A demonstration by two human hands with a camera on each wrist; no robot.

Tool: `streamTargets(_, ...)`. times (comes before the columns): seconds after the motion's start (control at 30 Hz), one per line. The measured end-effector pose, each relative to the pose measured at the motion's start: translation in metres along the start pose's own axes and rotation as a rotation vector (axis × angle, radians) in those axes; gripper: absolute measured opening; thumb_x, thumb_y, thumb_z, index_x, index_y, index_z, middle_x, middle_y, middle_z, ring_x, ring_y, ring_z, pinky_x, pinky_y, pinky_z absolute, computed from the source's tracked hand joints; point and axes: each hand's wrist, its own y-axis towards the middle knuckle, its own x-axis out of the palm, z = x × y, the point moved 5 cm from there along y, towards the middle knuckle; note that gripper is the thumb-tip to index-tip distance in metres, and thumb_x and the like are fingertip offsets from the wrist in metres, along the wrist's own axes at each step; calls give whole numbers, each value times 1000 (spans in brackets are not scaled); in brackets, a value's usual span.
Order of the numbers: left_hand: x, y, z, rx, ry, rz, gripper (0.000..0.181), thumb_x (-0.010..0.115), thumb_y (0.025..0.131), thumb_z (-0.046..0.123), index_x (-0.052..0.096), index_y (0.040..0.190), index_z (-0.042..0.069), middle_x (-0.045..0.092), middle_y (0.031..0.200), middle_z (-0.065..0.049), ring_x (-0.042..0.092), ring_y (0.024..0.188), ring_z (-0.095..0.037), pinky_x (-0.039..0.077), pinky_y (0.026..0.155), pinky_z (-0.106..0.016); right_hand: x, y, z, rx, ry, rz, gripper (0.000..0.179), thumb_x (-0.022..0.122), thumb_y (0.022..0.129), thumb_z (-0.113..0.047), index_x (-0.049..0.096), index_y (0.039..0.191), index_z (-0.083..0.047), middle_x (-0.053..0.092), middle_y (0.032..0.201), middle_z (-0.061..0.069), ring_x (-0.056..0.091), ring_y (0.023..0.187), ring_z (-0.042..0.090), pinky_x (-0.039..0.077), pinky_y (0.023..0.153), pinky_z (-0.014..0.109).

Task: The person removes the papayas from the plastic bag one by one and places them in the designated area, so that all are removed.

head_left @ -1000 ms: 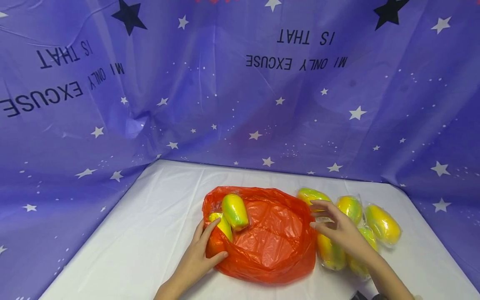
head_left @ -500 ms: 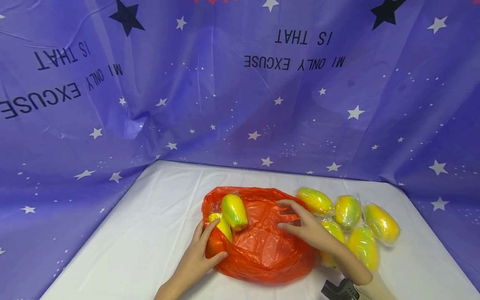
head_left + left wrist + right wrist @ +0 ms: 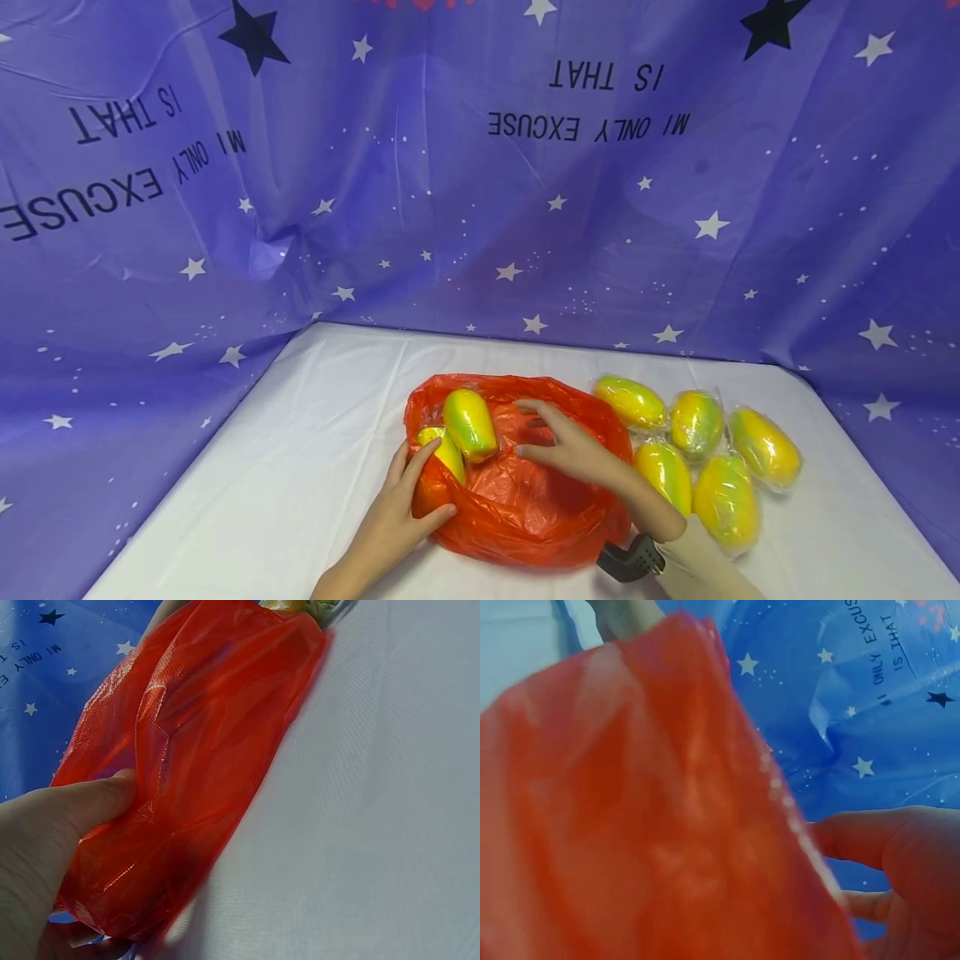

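A red plastic bag (image 3: 517,533) lies mouth up on the white table, with two yellow-green mangoes, one mango (image 3: 470,425) and another mango (image 3: 444,454), at its left end. My left hand (image 3: 393,508) holds the bag's left side; in the left wrist view its thumb (image 3: 105,799) presses the red film and the other fingers are partly hidden behind it. Over the bag's mouth, my right hand (image 3: 566,446) has its fingers apart and holds nothing. Its fingertips point toward the mangoes inside, a short gap away. The bag blocks much of the right wrist view.
Several plastic-wrapped mangoes lie right of the bag, among them a back mango (image 3: 630,402), a far-right mango (image 3: 765,447) and a front mango (image 3: 726,500). A purple star-printed curtain (image 3: 480,208) hangs behind the white table (image 3: 247,500). A black strap (image 3: 633,557) is at the right wrist.
My right hand has moved left from beside the mangoes on the right to over the bag's mouth. The left hand and the two mangoes in the bag stay put.
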Motion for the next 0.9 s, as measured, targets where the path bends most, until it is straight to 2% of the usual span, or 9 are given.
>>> streamTargets(0.2, 0, -1, 0, -3, 1, -3, 83, 73, 79, 54, 32, 149, 37, 14, 156, -26, 35, 130, -51, 35, 98, -66, 7, 14, 1, 43, 48, -30, 63, 71, 89, -24, 40, 143, -10, 43, 144, 17, 48, 125, 41, 43, 97, 55)
streamTargets(0.37, -1, -1, 0, -3, 5, -9, 83, 73, 79, 55, 32, 149, 37, 15, 155, -26, 35, 130, -52, 35, 97, -66, 11, 24, -2, 51, 54, -56, 67, 71, 89, -27, 37, 145, -11, 40, 146, 18, 46, 127, 41, 41, 99, 56)
streamTargets(0.6, -2, -1, 1, 5, 11, -9, 82, 73, 80, 53, 33, 149, 36, 16, 155, -25, 35, 130, -50, 36, 97, -66, 23, 41, -3, 51, 64, -86, 71, 70, 89, -27, 33, 147, -11, 43, 142, 19, 43, 128, 40, 40, 100, 57)
streamTargets(0.9, -1, -1, 0, 16, 14, -2, 82, 73, 80, 53, 32, 149, 39, 16, 155, -26, 38, 128, -52, 38, 94, -67, 39, 52, -2, 77, 75, -84, 78, 71, 88, -29, 27, 152, -19, 44, 141, 16, 47, 124, 37, 45, 94, 54)
